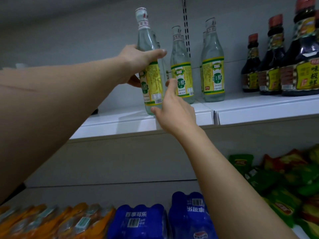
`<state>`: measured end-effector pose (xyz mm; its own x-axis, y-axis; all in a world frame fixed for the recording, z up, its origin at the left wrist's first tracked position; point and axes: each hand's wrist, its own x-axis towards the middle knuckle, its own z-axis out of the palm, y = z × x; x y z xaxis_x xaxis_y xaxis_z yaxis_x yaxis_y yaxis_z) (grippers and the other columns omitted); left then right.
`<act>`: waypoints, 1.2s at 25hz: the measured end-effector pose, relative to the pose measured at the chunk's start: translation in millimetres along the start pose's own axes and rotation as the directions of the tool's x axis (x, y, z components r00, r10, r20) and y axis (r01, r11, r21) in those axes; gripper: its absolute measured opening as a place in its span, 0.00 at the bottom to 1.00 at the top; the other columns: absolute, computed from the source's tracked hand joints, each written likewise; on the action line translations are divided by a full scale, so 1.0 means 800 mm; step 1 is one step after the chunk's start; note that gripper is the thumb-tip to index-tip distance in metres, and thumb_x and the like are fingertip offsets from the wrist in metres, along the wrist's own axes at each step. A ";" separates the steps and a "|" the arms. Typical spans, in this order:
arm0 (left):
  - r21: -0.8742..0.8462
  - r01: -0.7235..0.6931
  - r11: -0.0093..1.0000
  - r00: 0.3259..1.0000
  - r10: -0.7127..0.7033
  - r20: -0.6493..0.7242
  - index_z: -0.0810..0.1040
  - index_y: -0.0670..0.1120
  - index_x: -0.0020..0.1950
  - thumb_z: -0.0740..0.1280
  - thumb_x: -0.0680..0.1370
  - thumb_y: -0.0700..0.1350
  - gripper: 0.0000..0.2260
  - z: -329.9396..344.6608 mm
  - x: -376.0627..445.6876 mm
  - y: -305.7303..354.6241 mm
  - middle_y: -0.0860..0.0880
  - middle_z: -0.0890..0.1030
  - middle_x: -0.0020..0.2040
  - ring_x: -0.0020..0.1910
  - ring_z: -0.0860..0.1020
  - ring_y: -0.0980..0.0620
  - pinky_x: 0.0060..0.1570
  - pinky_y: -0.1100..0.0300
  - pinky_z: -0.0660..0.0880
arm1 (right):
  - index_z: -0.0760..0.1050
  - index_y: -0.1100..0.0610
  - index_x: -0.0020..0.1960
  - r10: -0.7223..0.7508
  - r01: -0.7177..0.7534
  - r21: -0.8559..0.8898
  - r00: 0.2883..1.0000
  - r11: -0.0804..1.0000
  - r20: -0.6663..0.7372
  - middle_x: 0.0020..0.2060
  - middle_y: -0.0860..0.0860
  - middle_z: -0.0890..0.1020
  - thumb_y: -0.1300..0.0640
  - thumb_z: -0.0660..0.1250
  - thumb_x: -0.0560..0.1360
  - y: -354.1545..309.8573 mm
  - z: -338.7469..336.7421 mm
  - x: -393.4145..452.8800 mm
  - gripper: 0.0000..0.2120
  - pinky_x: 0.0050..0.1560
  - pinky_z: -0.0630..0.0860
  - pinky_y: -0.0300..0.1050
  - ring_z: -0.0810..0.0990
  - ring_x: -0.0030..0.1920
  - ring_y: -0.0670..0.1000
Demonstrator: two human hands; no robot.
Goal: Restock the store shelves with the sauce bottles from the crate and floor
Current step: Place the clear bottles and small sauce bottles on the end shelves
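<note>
Left forearm (51,100) fills near frame; left hand (138,61) grips the white vinegar bottle (151,80) mid-body, base on the top shelf (120,123) edge. Right hand (174,111) open, fingertips steadying the base. Advice: slide it back level, in line with the shelved vinegar bottles (183,75).

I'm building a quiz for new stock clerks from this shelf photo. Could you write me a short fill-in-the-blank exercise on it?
1. The left hand grips a clear vinegar bottle with a ____ and green label.
2. The right hand is open, its fingers near the bottle's ____ end.
3. The dark sauce bottles at the right of the top shelf wear ____ caps.
4. The shrink-wrapped packs low in the middle are ____.

Missing words: yellow; lower; red; blue
</note>
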<state>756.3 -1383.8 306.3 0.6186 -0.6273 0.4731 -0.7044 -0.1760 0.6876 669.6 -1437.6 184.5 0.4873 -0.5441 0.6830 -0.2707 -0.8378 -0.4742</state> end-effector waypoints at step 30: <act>0.645 0.051 0.762 0.342 -0.620 0.706 0.81 0.52 0.56 0.61 0.82 0.42 0.10 -0.028 -0.434 -0.325 0.48 0.81 0.55 0.53 0.80 0.51 0.51 0.59 0.77 | 0.76 0.56 0.52 -0.351 -0.103 0.373 0.181 0.922 0.919 0.37 0.54 0.84 0.47 0.65 0.79 -0.035 0.149 -0.370 0.12 0.30 0.76 0.43 0.80 0.30 0.49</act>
<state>732.4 -1103.1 -24.0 0.4030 -0.6408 -0.6534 -0.7301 -0.6556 0.1927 631.6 -1247.5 -70.5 0.9460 0.2381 -0.2199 0.0099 -0.6994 -0.7147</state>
